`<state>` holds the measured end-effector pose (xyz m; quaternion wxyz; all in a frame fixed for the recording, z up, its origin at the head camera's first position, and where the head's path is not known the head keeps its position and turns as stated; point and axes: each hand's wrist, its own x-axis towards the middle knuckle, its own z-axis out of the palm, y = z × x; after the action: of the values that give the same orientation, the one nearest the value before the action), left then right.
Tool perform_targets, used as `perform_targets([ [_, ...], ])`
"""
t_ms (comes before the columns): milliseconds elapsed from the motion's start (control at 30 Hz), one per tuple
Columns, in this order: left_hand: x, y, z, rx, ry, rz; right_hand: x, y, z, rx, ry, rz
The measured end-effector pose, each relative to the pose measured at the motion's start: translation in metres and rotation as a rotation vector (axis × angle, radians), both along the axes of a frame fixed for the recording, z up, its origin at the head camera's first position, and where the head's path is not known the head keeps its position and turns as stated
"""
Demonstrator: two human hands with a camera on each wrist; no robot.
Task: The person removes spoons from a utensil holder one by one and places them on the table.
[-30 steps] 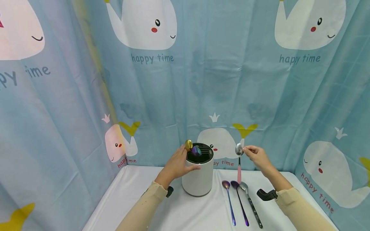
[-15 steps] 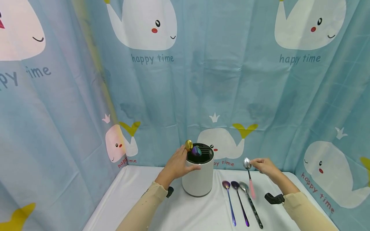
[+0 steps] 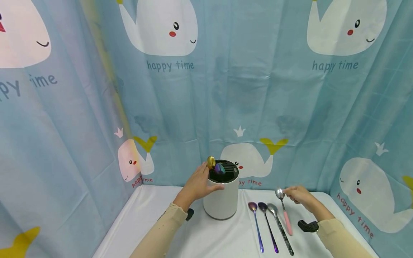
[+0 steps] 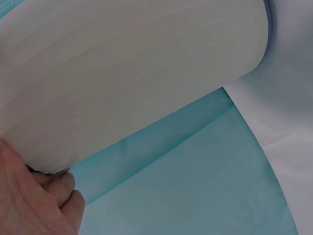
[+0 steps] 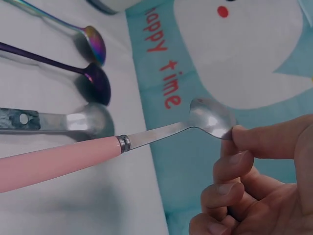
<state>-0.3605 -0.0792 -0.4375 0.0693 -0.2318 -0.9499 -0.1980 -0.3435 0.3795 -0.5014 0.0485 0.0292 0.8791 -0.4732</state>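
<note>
In the head view a white round utensil holder with a slotted black top stands on the table. My left hand grips it near the rim, thumb across the front; in the left wrist view the fingers curl at its edge. A gold spoon and a rainbow-coloured spoon stick up from the top. My right hand pinches the bowl edge of a silver spoon with a pink handle. That spoon slants, handle toward me, right of the other spoons.
On the white tablecloth lie a purple-and-blue spoon, a dark purple spoon and a silver spoon with a dark patterned handle, side by side. A blue whale-print curtain rises behind and at both sides.
My right hand has lowered the pink-handled spoon and brought it right and nearer to me, beside the lying spoons. The left hand stays on the utensil holder.
</note>
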Motion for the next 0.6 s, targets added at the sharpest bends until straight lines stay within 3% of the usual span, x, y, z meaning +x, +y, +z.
perform_targets([
  [200,0.002,0.000,0.001,0.000,-0.003,0.002,0.001,0.003,-0.013,0.004,-0.014,0.008],
  [600,0.001,0.000,0.001,-0.001,-0.014,0.005,0.004,0.003,-0.042,0.008,-0.026,-0.053],
])
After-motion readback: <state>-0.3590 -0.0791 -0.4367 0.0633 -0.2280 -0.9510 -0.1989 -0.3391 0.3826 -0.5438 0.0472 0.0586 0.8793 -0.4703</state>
